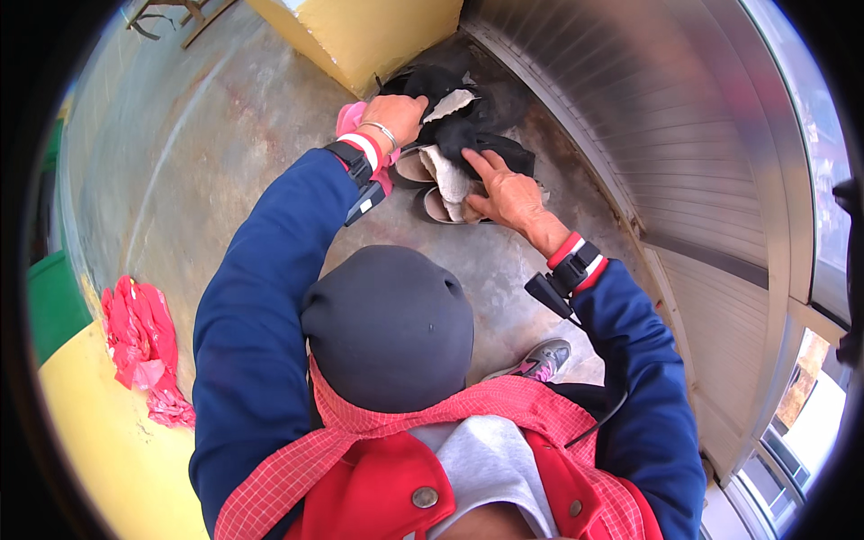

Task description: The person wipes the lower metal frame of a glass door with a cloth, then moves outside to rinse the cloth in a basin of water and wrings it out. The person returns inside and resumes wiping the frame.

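A pile of black cloth [455,135], with dark sandals [437,204] and pale fabric pieces [447,174] among it, lies on the concrete floor by the corner. At the pile's left side, my left hand [393,118] has its fingers curled; its fingertips are hidden, so what it grips cannot be told. Pink cloth [349,119] shows beside and behind that wrist. My right hand [505,192] lies over the pile's right part, its fingers apart and touching the black cloth and the pale fabric. A torn white piece [450,104] lies on the black cloth between the hands.
A yellow pillar [364,40] rises just behind the pile. Along the right runs a ribbed metal shutter or door [675,135]. A crumpled red plastic bag [140,331] lies at the left by a yellow surface. Wooden legs [202,23] stand at the top left. A grey shoe [543,358] is below.
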`<action>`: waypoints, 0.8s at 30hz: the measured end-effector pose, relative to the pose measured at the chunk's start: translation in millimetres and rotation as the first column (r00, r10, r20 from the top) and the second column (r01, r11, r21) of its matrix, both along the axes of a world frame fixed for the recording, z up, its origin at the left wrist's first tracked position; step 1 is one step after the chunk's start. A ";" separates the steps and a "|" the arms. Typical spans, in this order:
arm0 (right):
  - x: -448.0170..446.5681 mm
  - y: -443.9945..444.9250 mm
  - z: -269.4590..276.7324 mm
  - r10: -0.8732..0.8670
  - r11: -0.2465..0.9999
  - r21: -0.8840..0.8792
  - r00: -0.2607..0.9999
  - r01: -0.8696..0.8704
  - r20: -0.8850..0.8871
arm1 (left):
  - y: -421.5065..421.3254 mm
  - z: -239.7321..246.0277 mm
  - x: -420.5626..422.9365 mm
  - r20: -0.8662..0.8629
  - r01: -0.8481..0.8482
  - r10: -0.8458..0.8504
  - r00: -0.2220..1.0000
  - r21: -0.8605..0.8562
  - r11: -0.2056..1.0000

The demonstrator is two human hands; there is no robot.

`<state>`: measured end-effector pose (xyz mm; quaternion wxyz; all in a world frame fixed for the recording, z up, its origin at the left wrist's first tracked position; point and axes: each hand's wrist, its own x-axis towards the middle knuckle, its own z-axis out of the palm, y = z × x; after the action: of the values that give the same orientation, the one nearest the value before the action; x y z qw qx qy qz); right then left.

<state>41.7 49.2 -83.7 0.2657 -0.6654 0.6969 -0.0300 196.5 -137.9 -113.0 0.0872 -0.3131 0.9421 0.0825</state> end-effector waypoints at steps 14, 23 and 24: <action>44.6 -4.0 -72.0 0.195 0.948 -0.253 0.981 -0.194 -0.020 | 38.5 10.9 46.2 -0.064 -0.061 0.062 0.996 0.008 0.998; 199.6 -47.1 -57.1 0.501 0.847 -0.286 0.854 -0.449 0.142 | 40.1 35.5 222.0 0.117 -0.193 0.211 0.970 -0.150 0.970; 207.1 -61.3 -53.9 0.504 0.839 -0.308 0.855 -0.450 0.125 | 33.3 38.0 238.4 0.164 -0.253 0.280 0.946 -0.169 0.953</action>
<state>248.8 -12.1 -137.6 0.2415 -0.8415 0.4672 -0.1233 434.9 -104.6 -75.0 0.1397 -0.4497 0.8822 -0.0048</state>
